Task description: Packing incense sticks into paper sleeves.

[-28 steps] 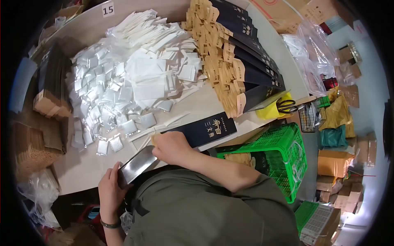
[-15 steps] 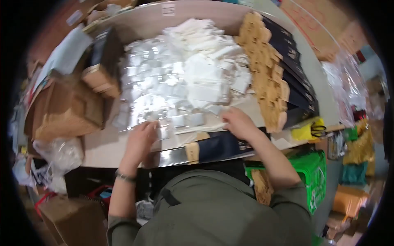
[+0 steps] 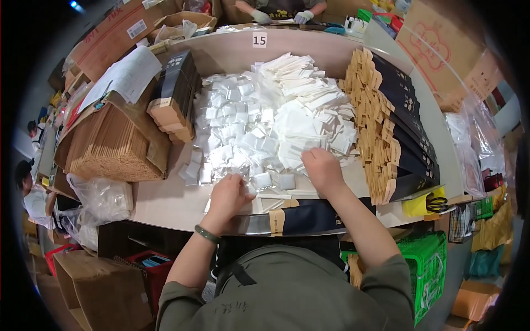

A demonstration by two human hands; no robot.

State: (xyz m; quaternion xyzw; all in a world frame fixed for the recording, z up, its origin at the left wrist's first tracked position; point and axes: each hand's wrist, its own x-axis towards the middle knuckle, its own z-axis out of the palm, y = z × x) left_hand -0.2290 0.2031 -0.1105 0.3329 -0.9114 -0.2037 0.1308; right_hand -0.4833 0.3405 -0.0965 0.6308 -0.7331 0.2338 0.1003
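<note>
My left hand point(image 3: 228, 197) is bent over the front edge of a heap of small silvery-white square packets point(image 3: 237, 118), its thumb spread away from the fingers. My right hand point(image 3: 323, 172) is closed at the front of a pile of flat white paper sleeves point(image 3: 309, 118); whatever its fingertips pinch is hidden. Between and in front of the hands lie thin white strips point(image 3: 270, 204). Along the table's near edge rests a dark navy sleeve point(image 3: 309, 218) with a tan end, a clear, shiny piece point(image 3: 248, 224) to its left.
Overlapping navy sleeves with tan ends point(image 3: 381, 127) line the right side. On the left stand a stack of dark boxes point(image 3: 175, 94) and an open carton of brown card point(image 3: 107, 149). Black-handled scissors point(image 3: 438, 204) sit in a yellow holder. A green crate point(image 3: 422, 270) stands below. Across the divider, a gloved person works.
The view has tilted up, bringing the person opposite into sight. My right hand has left the thin white strip for the paper sleeves. My left hand's thumb has spread from its fingers.
</note>
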